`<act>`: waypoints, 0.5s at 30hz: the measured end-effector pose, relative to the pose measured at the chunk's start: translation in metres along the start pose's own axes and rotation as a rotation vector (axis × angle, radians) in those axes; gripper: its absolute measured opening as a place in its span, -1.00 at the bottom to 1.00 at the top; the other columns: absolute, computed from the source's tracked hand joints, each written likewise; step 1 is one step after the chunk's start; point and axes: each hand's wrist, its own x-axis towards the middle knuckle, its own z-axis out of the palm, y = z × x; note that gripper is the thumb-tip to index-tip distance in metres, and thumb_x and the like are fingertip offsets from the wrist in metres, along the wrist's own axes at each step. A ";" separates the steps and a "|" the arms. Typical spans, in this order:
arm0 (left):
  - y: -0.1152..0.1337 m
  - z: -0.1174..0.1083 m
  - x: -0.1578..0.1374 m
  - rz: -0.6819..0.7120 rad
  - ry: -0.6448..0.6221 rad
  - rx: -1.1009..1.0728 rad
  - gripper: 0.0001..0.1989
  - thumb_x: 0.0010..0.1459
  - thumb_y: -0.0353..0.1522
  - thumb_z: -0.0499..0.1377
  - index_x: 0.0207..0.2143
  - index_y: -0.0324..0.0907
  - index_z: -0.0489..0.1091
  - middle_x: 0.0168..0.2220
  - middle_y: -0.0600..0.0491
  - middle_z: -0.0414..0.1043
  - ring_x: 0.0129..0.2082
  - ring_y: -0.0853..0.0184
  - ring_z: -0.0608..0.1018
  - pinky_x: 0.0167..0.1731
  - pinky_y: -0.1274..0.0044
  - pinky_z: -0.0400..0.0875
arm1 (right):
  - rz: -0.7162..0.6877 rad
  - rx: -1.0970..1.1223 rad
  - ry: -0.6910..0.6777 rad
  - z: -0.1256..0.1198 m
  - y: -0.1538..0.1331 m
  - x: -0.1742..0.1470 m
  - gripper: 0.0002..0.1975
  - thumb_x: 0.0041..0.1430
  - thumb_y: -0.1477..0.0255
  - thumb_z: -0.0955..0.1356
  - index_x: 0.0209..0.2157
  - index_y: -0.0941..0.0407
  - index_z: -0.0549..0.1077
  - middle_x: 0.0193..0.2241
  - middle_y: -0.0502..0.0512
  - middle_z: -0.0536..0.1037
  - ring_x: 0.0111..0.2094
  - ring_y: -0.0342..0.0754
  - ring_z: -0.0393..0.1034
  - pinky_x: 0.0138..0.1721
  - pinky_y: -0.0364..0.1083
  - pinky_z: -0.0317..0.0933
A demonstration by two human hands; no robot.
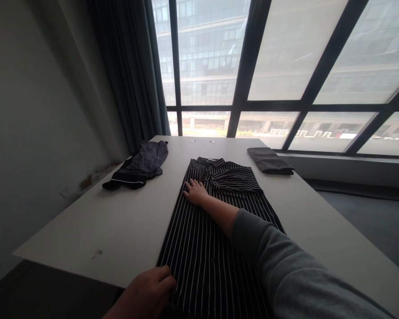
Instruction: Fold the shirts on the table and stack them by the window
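Observation:
A long black shirt with thin white stripes lies lengthwise on the white table, collar at the far end. Part of its cloth is folded across the upper right, with a bunched spot near the chest. My right hand rests flat on the upper left of the shirt, fingers spread. At the near left edge, my left hand has its fingers curled round the shirt's cloth. The shirt's nearest end runs out of the bottom of the view.
A crumpled dark garment with a white stripe lies at the table's far left. A folded grey cloth sits at the far right. Beyond are large windows and a dark curtain; a wall stands to the left.

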 end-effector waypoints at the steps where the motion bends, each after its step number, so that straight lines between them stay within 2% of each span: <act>1: 0.001 -0.001 -0.002 0.006 0.009 -0.011 -0.76 0.19 -0.63 0.11 -0.25 -0.13 0.39 -0.21 0.09 0.47 -0.30 0.37 0.51 -0.29 0.57 0.30 | -0.001 0.005 0.001 0.001 0.001 0.000 -0.21 0.49 -0.01 0.08 0.55 0.14 -0.04 0.54 0.27 -0.21 0.55 0.19 -0.35 0.49 0.23 -0.39; 6: 0.005 -0.002 -0.009 -0.018 -0.011 -0.055 -0.76 0.19 -0.61 0.11 -0.23 -0.10 0.39 -0.20 0.10 0.48 -0.33 0.39 0.51 -0.32 0.59 0.33 | -0.005 0.026 0.010 0.000 0.003 0.000 -0.21 0.49 -0.02 0.09 0.55 0.12 -0.03 0.54 0.24 -0.21 0.56 0.16 -0.36 0.50 0.19 -0.43; 10: -0.003 0.001 -0.023 -0.133 0.020 -0.041 -0.61 0.10 -0.61 0.16 -0.09 -0.03 0.45 -0.08 0.09 0.51 -0.15 0.30 0.57 -0.18 0.56 0.40 | -0.017 0.043 0.019 -0.001 0.003 -0.002 -0.22 0.49 -0.02 0.10 0.54 0.10 -0.01 0.54 0.23 -0.18 0.56 0.15 -0.35 0.50 0.19 -0.42; 15: -0.020 0.007 -0.051 -0.286 0.085 -0.005 -0.66 0.24 -0.58 0.06 -0.17 0.00 0.49 -0.12 0.08 0.56 -0.12 0.24 0.60 -0.10 0.48 0.45 | -0.028 0.061 0.029 -0.003 0.003 -0.006 -0.24 0.49 0.00 0.11 0.54 0.10 0.01 0.54 0.24 -0.15 0.55 0.16 -0.33 0.50 0.19 -0.41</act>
